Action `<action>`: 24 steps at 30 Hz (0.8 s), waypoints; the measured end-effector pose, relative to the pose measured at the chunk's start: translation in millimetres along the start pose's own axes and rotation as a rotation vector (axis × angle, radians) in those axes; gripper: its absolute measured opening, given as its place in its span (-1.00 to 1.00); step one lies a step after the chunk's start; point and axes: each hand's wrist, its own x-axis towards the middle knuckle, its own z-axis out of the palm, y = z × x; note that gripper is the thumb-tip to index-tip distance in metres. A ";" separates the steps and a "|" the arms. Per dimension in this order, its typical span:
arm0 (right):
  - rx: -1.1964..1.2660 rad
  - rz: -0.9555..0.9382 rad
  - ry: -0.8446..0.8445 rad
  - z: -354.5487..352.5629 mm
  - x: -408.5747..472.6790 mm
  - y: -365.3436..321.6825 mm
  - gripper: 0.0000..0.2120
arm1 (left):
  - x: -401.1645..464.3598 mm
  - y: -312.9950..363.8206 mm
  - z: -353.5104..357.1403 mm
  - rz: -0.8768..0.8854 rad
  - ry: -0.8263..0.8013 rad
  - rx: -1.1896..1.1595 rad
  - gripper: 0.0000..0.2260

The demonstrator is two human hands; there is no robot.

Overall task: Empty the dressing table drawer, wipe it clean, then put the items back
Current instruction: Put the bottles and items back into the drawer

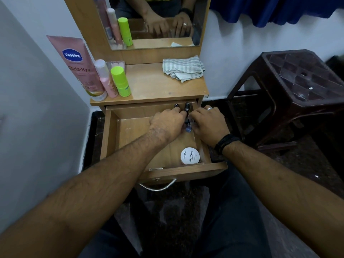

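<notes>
Both hands meet over small dark-capped bottles (186,108) at the drawer's (109,135) far right corner, about one o'clock. The left hand (168,122) curls over them; the right hand (209,122) pinches a small clear bottle (187,125). How firmly either grips cannot be told. A white tub (190,155) sits at five o'clock. Whether items are leaving or returning is unclear; the folded cloth (183,68) lies on the tabletop. The next move probably needs a steady lift. Fingertips are hidden.
</notes>
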 end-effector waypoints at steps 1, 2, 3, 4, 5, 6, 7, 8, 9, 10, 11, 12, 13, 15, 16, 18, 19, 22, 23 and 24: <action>0.003 0.008 -0.004 0.2 -0.1 -0.2 -0.83 | -0.4 0.1 0.1 0.000 0.002 0.001 -0.73; 0.010 0.015 -0.007 0.5 -0.3 -0.2 -0.82 | -0.8 0.3 0.2 -0.001 0.003 0.001 -0.72; 0.021 0.021 -0.009 0.7 -0.6 -0.2 -0.82 | -1.3 0.4 0.2 -0.004 0.003 -0.001 -0.72; 0.034 0.025 -0.010 1.0 -0.9 0.0 -0.82 | -1.7 0.5 0.2 -0.006 0.003 -0.004 -0.72; 0.048 0.028 -0.010 1.1 -1.5 0.1 -0.82 | -2.3 0.6 -0.2 -0.008 0.002 -0.006 -0.72; 0.060 0.029 -0.010 0.8 -2.2 0.2 -0.81 | -2.6 0.5 -0.6 -0.009 0.003 -0.005 -0.72; 0.069 0.031 -0.007 0.2 -3.0 0.6 -0.81 | -2.8 0.5 -0.7 -0.008 0.003 -0.004 -0.71; 0.073 0.036 -0.002 -0.6 -3.7 1.0 -0.80 | -3.0 0.2 -0.9 -0.004 0.005 -0.003 -0.71; 0.077 0.045 0.009 -2.5 -4.6 1.5 -0.79 | -3.8 0.0 -1.5 0.000 0.008 -0.004 -0.71; 0.080 0.057 0.025 -4.8 -5.3 1.7 -0.78 | -4.6 -0.7 -2.4 0.003 0.013 -0.006 -0.72; 0.085 0.070 0.044 -7.7 -5.8 1.8 -0.77 | -5.9 -1.6 -4.5 0.004 0.018 -0.008 -0.73; 0.088 0.082 0.060 -11.5 -6.1 1.6 -0.76 | -7.3 -2.9 -7.3 0.004 0.024 -0.009 -0.74; 0.091 0.088 0.073 -16.1 -6.2 1.2 -0.76 | -8.8 -4.5 -11.0 0.002 0.029 -0.010 -0.74; 0.104 0.084 0.109 -25.5 -4.8 -1.1 -0.77 | -12.7 -8.6 -20.0 -0.002 0.032 -0.014 -0.75; 0.116 0.079 0.133 -30.6 -3.2 -3.3 -0.78 | -15.0 -11.5 -25.2 -0.003 0.041 -0.014 -0.75; 0.142 0.081 0.168 -40.1 3.4 -10.8 -0.79 | -20.1 -19.2 -36.4 -0.003 0.077 0.001 -0.74; 0.155 0.082 0.172 -44.8 8.0 -16.0 -0.78 | -23.2 -23.6 -43.0 -0.004 0.098 0.007 -0.74; 0.223 0.086 0.172 -56.4 25.7 -36.9 -0.74 | -31.9 -40.9 -66.9 -0.012 0.178 0.025 -0.74; 0.274 0.085 0.175 -59.8 32.3 -45.9 -0.72 | -34.6 -47.2 -76.1 -0.018 0.212 0.035 -0.74; 0.338 0.090 0.179 -62.6 38.6 -54.7 -0.71 | -36.2 -53.1 -84.2 -0.024 0.242 0.045 -0.73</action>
